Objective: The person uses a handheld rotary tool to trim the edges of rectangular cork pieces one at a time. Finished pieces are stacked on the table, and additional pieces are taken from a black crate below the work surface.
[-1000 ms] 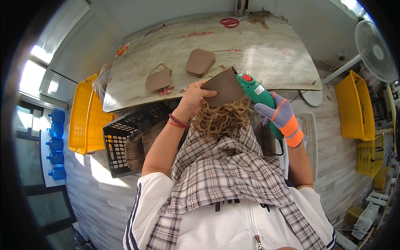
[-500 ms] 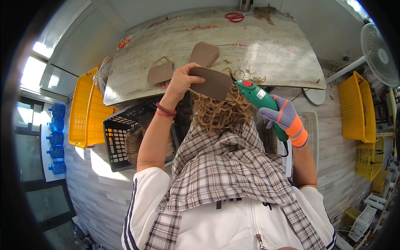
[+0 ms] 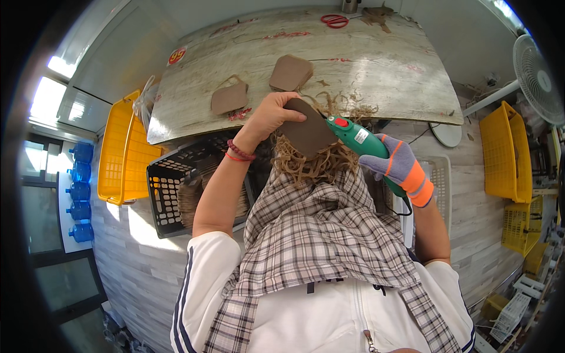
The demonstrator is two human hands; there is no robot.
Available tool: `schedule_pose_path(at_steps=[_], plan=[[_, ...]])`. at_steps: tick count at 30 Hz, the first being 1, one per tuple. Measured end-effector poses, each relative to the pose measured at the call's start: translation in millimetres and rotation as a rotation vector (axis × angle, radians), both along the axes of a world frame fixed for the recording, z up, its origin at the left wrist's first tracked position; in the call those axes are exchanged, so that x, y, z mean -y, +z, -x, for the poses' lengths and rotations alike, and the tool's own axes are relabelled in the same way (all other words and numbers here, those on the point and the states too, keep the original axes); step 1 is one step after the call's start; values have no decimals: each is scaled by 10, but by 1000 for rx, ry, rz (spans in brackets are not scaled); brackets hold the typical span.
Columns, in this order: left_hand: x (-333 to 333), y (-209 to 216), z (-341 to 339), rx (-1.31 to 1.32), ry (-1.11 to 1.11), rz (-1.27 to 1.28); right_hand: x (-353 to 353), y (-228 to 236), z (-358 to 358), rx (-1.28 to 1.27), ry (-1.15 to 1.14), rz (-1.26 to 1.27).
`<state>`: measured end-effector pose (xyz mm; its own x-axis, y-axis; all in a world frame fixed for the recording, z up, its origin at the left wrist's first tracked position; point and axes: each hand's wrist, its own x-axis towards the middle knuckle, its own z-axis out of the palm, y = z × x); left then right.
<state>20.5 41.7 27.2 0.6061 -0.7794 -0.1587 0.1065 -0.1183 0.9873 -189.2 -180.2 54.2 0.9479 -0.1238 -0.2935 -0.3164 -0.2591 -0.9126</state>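
A checked apron (image 3: 312, 247) overlies a white zip-front top (image 3: 306, 323), whose sleeves (image 3: 209, 259) beside the apron bear dark stripes (image 3: 187, 282). Above it, the left wrist (image 3: 249, 137) wears dark-red beads (image 3: 241, 152) and a red cord (image 3: 234, 157), the right hand (image 3: 400, 163) a grey-mauve glove (image 3: 401, 167) with orange stripes (image 3: 395, 157) and cuff (image 3: 418, 181).

Scuffed pale bench (image 3: 235, 56) I watch remotely, stack of brown pieces (image 3: 291, 72) on top, flat brown piece (image 3: 229, 99) left of the stack, curly trimmings (image 3: 360, 110) nearer and right of it, red scissors (image 3: 334, 22) and ragged scraps (image 3: 378, 13) beyond it.

I see numerals on a red sticker (image 3: 176, 56), far-left on the counter (image 3: 235, 50) | red markings (image 3: 287, 35) there: illegible | white label (image 3: 361, 136), green power tool (image 3: 348, 130): too small
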Motion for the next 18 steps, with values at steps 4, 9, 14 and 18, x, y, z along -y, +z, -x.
schedule_pose_path(at_steps=[4,9,14,18], plan=[[43,-41,61,-24,-94,-26,-40,-66,-68,58,11,-10],[31,-140,86,-66,-131,-55,-123,-148,-193,24,17,-33],[-399,-258,-289,40,225,86,-165,-213,-204,25,-135,-158],[-1155,-471,-1085,59,874,0,27,-361,-121,-15,-211,-106]])
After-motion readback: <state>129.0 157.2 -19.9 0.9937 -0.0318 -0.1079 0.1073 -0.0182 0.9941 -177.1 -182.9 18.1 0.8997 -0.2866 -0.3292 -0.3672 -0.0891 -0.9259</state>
